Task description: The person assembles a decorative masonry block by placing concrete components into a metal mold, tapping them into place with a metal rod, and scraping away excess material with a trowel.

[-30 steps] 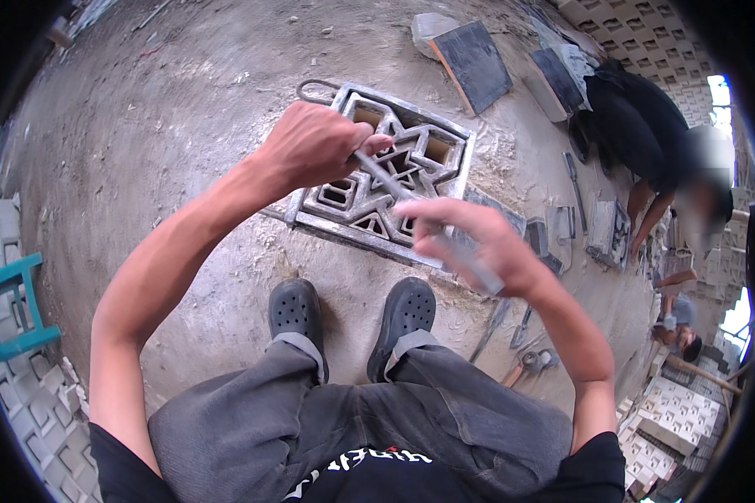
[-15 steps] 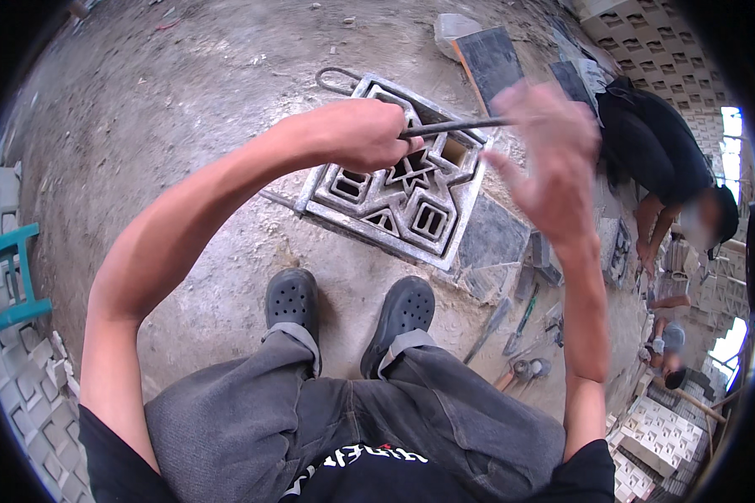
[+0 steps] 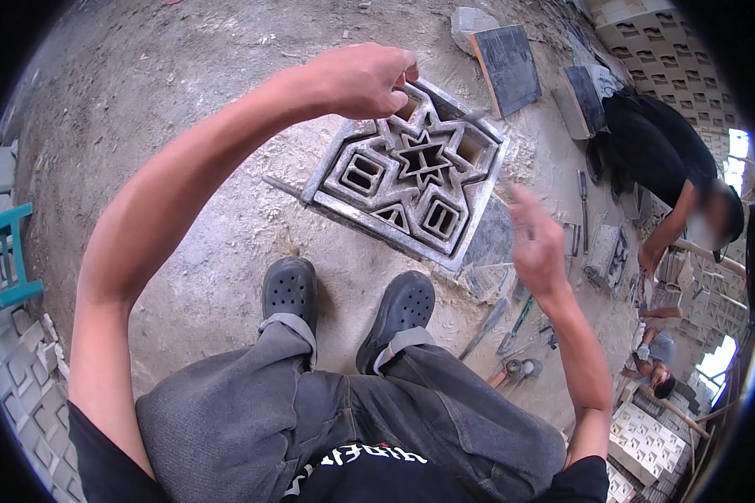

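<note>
A square metal-framed mould [image 3: 315, 189] with a star-patterned block [image 3: 386, 186] inside lies on the ground ahead of my feet. My left hand [image 3: 365, 80] hovers at its far left corner, fingers loosely curled and thumb apart, with nothing visible in them. It covers that corner and the wire loop there. Across the far right edge of the mould shows a short dark rod [image 3: 476, 116]. To the right of the mould, my right hand [image 3: 537, 247] is raised with some fingers stretched forward, slightly blurred, and I see nothing in it.
Dark flat boards [image 3: 507, 71] lie beyond the mould. Several hand tools [image 3: 520, 323] and a brush-like tool [image 3: 516, 370] are by my right foot. A co-worker [image 3: 671, 155] bends over at right; another person [image 3: 658, 352] is farther off. A teal stool [image 3: 8, 260] and stacked blocks [image 3: 33, 402] stand left.
My left hand has let go of the rod and moved up toward the mould's far corner. My right hand has dropped back nearer to me, away from the rod's end.
</note>
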{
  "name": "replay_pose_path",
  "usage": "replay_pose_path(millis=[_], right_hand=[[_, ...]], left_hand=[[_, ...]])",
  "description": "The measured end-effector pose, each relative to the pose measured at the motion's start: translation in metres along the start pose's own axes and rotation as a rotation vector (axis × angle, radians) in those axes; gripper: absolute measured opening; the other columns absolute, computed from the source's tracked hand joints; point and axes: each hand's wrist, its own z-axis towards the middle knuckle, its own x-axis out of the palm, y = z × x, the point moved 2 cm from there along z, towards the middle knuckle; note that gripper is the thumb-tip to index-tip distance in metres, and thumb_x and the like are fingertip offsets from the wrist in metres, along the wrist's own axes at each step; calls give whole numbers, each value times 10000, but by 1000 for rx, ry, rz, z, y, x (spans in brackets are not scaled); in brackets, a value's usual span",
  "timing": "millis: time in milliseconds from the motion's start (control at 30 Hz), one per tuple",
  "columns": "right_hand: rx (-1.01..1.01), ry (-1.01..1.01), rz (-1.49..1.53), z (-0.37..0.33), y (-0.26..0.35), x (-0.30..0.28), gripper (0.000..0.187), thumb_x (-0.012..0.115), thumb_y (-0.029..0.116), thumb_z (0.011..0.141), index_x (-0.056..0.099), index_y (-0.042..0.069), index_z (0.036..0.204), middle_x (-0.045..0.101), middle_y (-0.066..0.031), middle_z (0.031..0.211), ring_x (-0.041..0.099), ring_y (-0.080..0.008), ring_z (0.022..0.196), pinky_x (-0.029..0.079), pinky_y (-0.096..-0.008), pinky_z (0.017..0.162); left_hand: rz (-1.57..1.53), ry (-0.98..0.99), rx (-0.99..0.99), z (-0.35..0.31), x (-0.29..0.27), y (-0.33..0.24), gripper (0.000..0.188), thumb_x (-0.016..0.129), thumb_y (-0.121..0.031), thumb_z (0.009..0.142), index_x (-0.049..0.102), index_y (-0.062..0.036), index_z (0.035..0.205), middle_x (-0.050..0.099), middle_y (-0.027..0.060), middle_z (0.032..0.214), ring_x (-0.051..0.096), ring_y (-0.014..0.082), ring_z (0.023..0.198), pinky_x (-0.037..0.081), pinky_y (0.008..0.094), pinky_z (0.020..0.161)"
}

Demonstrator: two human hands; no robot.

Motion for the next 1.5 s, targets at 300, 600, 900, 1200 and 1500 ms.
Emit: replay_pose_path(millis=[300,600,900,1200,1500], right_hand=[[127,414,-211,6,-5,-2,294,636,154,943,667,48,1215,699,-206,953,682,-315,815,515,-356,779],[13,342,-448,39,17,-41,237,646,182,913,721,130,1133,676,-150,829,645,-329,747,495,-395,675],[-144,531,-785,79,84,-44,146,554,65,825,698,44,813,667,-183,751,674,-340,719,523,-439,641],[-415,1107,-1052,140,163,24,91,695,117,722,745,84,791,698,-72,734,709,-217,728,527,-334,625],[-521,1240,-1340,119,160,81,86,718,144,726,755,98,788,703,-63,733,709,-212,719,532,-330,623]], left_hand=[[-13,-45,1,4,22,8,259,579,-172,852,642,-49,1071,692,178,1008,661,346,972,511,446,846],[34,43,-14,-2,33,6,228,615,-194,851,638,-63,1036,688,130,979,655,320,968,509,434,831],[47,-95,90,6,47,-4,251,584,-128,819,639,-50,1052,672,172,1011,638,342,1015,504,468,881],[-671,-198,436,2,78,5,236,623,-145,845,612,-38,1056,638,177,1114,571,335,1125,411,448,1034],[-1247,-35,518,-17,77,-24,148,645,-155,873,566,-32,849,667,154,918,630,287,991,510,405,900]])
